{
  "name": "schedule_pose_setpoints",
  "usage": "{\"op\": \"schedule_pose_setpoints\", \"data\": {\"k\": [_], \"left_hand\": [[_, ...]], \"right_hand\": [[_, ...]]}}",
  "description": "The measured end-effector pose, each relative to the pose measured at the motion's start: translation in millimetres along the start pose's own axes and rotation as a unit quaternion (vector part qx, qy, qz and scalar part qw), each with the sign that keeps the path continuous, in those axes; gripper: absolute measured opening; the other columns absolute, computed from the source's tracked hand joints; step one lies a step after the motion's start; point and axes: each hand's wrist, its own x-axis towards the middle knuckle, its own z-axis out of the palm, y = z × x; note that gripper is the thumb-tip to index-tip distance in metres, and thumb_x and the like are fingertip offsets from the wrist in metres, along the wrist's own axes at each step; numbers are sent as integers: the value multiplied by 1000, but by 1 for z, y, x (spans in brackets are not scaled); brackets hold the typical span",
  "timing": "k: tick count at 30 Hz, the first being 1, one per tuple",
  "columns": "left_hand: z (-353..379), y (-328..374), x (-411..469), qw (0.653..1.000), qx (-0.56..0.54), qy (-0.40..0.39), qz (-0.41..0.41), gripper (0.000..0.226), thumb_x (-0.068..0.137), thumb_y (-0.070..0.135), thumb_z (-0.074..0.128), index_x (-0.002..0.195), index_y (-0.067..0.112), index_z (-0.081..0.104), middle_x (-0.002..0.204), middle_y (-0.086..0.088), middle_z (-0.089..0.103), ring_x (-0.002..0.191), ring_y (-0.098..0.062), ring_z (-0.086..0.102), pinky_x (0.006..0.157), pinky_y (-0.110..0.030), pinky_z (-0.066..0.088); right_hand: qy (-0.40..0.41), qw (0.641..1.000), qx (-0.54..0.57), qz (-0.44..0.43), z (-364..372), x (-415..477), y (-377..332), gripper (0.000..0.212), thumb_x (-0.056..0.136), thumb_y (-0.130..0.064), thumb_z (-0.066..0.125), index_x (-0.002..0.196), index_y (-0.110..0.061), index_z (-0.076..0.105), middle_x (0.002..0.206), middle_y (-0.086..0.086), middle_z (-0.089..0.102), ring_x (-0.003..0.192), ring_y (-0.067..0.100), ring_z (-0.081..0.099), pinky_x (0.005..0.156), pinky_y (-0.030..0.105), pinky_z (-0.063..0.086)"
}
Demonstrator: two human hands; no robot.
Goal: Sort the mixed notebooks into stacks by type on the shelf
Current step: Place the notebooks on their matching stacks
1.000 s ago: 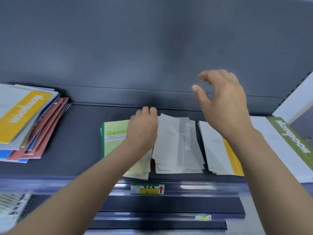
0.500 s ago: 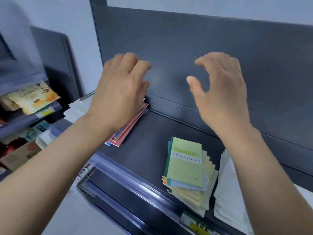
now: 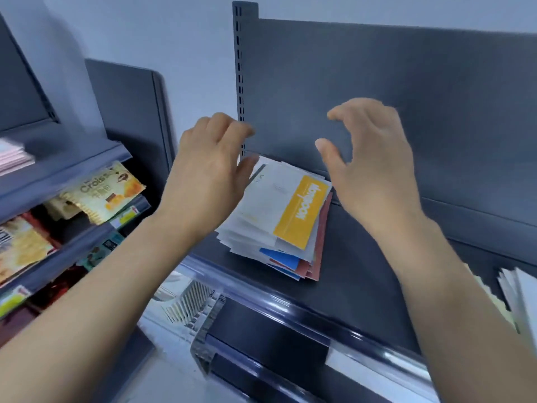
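Yellow-banded notebook (image 3: 299, 212) tops the mixed pile (image 3: 250, 237) at the shelf's (image 3: 363, 271) left end. Left hand (image 3: 209, 173) and right hand (image 3: 374, 170) hover above it, fingers loosely curled, apart, holding nothing. Best take only that top cover by both edges, lifting flat.

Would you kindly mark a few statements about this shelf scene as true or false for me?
1. The left hand and right hand hold nothing. True.
2. The top notebook of the mixed pile bears a green band. False: the band is yellow.
3. Red covers lie low in the pile. True.
4. The snack packets lie on the same shelf as the pile. False: they sit on the neighbouring rack to the left.
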Motion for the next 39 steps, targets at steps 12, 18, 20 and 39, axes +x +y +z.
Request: {"op": "schedule_pose_setpoints", "data": {"k": [12,18,20,39], "left_hand": [[99,-35,-1,903,-8,-387,-188,60,85,50,59,120,2,49,123,-17,45,112,-33,47,89,-40,42],[106,-21,15,886,40,-432,-163,68,84,50,61,128,2,43,125,-13,47,119,-27,43,90,-37,42],[108,-19,18,880,31,-443,-166,64,84,45,64,127,1,43,125,-13,48,120,-28,42,91,-38,43],[65,-96,7,891,-157,-173,-389,10,92,8,41,100,7,35,78,-1,44,70,-25,46,51,-30,38]], "right_hand": [[-29,988,-97,116,25,-11,-4,30,87,-16,61,115,-8,58,120,8,56,113,29,47,90,38,38],[-53,985,-86,143,35,-6,17,30,89,-17,58,118,-9,57,124,8,55,115,28,46,92,36,36],[-74,984,-74,144,44,-3,22,31,90,-18,56,120,-10,56,125,7,54,117,26,44,95,35,35],[-318,893,-6,318,139,-6,28,32,86,-38,59,96,-9,52,108,12,59,92,29,53,68,30,38]]}}
